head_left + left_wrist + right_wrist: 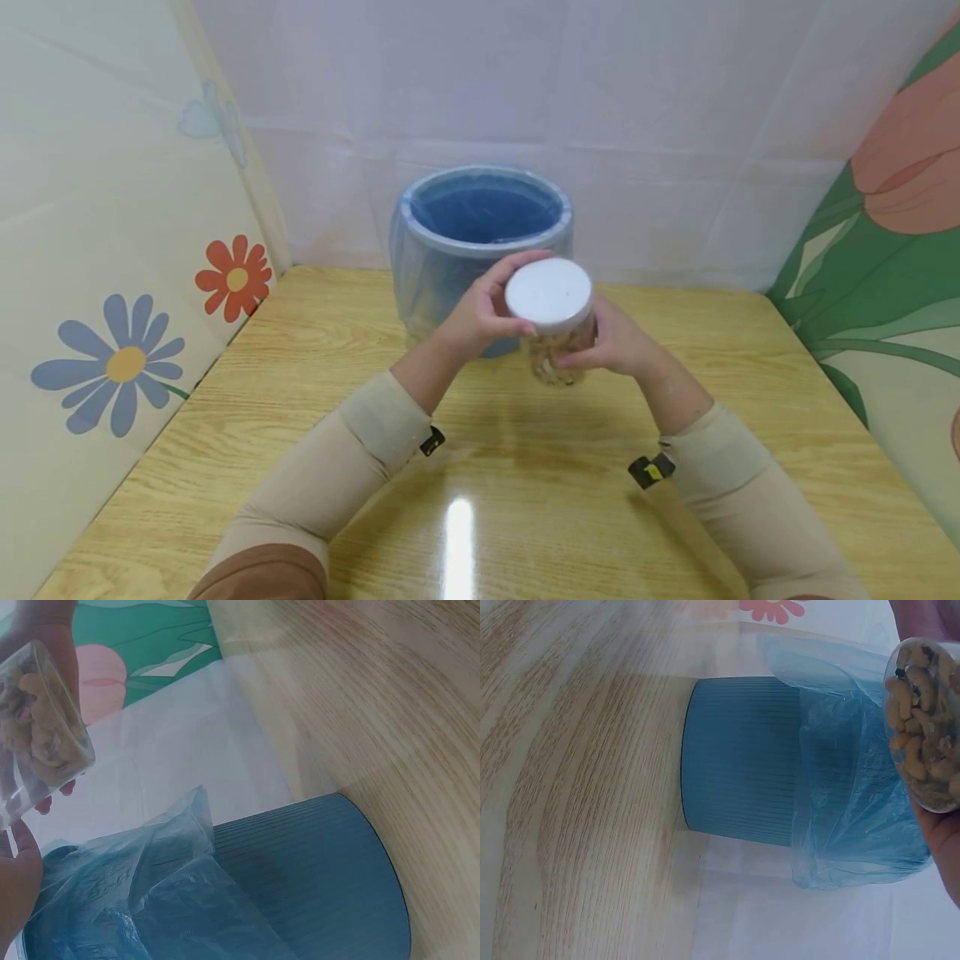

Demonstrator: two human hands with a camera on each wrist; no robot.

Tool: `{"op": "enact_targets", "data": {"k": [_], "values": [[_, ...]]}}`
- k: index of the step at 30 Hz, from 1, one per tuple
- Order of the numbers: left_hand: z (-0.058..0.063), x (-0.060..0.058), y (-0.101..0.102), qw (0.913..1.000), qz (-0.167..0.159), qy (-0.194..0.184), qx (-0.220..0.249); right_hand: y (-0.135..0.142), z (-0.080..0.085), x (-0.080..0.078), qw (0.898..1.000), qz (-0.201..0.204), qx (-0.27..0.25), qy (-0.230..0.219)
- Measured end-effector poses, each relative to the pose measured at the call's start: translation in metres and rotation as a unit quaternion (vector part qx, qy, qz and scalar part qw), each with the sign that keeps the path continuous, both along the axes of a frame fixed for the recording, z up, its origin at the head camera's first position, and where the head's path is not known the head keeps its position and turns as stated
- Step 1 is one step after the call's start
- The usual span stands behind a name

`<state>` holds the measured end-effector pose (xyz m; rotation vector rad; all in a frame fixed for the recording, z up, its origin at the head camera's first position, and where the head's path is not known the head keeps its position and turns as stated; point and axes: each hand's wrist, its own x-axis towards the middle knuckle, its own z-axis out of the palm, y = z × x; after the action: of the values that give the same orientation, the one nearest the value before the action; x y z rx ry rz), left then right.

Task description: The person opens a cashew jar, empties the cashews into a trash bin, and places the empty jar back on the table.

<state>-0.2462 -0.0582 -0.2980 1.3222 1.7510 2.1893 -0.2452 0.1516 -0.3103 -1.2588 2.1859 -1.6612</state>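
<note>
Both hands hold a clear jar [558, 354] with a white lid [550, 292] up above the table, in front of a blue bin. My left hand [487, 312] has its fingers and thumb curled about the lid's rim. My right hand [618, 337] grips the jar's body from the right, thumb across the front. Through the jar's clear wall and base, cashew nuts [922, 727] show in the right wrist view; in the left wrist view the jar [45, 720] is tilted. The far fingers of my right hand are mostly hidden behind the jar.
The blue bin [435, 287], lined with a translucent bag folded over its rim, stands at the back of the wooden table [540, 475]. A white sheet [637, 142] hangs behind it. Flower-printed panels [127, 208] stand along both sides.
</note>
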Motion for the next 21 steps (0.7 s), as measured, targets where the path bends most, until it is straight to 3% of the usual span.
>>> {"op": "enact_targets", "data": {"k": [10,21], "values": [[-0.0018,0.0007,0.0008,0.9986,0.051,0.004,-0.012,-0.0012,-0.0018,-0.0016,1.0,-0.014,0.0,-0.004],[-0.0019,0.0007,-0.0009,0.9974,0.069,0.009,-0.017,-0.002,-0.0015,-0.0009,1.0,-0.015,-0.005,-0.004]]}}
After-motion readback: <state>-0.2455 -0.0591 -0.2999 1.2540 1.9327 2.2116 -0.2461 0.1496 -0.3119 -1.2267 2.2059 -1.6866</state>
